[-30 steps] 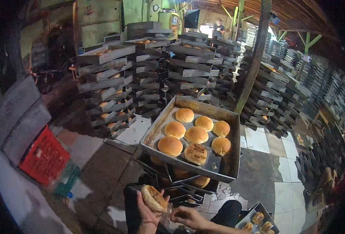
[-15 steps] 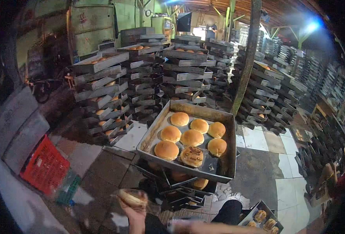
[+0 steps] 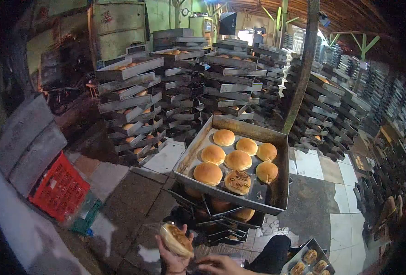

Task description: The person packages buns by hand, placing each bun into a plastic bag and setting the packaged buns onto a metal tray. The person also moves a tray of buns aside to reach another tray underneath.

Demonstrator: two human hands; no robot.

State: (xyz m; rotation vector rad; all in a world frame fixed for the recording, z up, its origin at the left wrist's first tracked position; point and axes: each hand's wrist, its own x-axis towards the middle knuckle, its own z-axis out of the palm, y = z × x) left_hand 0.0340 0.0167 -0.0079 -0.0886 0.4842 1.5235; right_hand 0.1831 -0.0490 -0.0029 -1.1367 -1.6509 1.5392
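While the left hand [image 3: 173,262] cups a bun [image 3: 176,240] in front of the tray [image 3: 230,195], fingers curled round it, I can't tell whether the right hand [image 3: 219,264] beside it grips anything. Wrapping seems underway; the next move likely calls for steadying the bun and closing it up.

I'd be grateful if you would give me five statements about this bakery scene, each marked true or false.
1. The left hand holds a bun. True.
2. The right hand is inside the large metal tray. False: the right hand is beside the left hand.
3. Every bun in the large metal tray has dark printing. False: one printed bun shows; the others look plain.
4. The smaller tray holds dark-marked buns. True.
5. The red plastic crate stands at the view's left. True.
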